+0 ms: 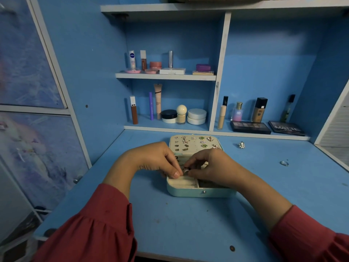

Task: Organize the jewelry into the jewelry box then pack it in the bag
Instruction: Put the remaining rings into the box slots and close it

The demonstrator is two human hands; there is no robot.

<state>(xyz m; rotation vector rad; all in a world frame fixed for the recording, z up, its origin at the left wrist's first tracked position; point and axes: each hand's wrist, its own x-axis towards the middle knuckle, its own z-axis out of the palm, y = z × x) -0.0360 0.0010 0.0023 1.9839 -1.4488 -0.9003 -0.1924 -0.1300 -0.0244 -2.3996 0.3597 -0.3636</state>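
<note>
On blue desk (188,224), both hands (186,172) pinching small ring (186,170) over open jewelry box (200,192), cosmetics shelves (166,76) behind

sleeves: both arms wear loose sleeves of a dark red, slightly brick-toned fabric
left sleeve (90,225): wide and puffy, gathered into soft pleats that run toward a narrower cuff band; the cuff ends partway along the forearm
right sleeve (311,241): same red cloth, cuff edge cutting across the forearm, only partly in frame
left hand (160,159): bare, no rings or bracelet seen, short plain nails
right hand (205,165): bare, wrist unadorned
</note>
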